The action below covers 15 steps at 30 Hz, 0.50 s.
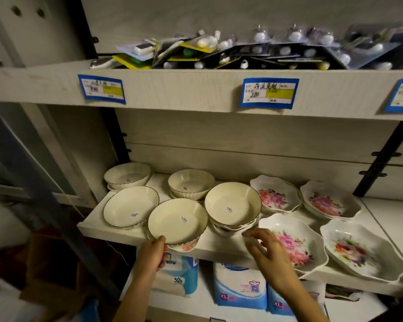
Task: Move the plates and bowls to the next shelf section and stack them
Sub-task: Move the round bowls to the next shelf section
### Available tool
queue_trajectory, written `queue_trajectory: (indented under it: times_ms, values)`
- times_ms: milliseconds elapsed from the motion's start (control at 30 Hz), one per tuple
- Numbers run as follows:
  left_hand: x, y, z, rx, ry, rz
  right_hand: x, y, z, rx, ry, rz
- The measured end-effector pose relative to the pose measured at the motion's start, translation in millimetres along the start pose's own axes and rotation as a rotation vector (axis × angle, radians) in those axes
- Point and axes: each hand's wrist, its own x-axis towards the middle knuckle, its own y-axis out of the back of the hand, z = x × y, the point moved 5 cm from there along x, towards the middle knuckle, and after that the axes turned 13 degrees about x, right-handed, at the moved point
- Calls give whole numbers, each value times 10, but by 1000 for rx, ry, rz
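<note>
Plates and bowls: how far along am I?

— Early, I'd judge. On the pale wooden middle shelf [116,231], the white scalloped plates with pink flower prints [293,242] cover the right part. The cream round dishes with thin dark rims [130,206] are spread over the left. A few are piled and most lie singly (which section counts as "next" I cannot tell).

What's in them, and where are my hands?

— They're empty, bar a small sticker [184,219] inside each cream one. Your left hand [150,254] grips the near rim of the front cream bowl [177,220], thumb on top. That bowl sits nested on a flowered bowl [184,247] at the shelf's front edge. Your right hand [269,254] hovers beside the stacked cream bowls [233,203], fingers spread wide, holding nothing.
</note>
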Motion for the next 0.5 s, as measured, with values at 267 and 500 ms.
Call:
queue_trajectory:
  times_ms: [267, 500]
  values:
    - [40, 98, 131, 140, -134, 157, 32, -207, 15, -70, -3, -94]
    - [-250, 452, 344, 261, -271, 398, 41, -292, -77, 93, -107, -72]
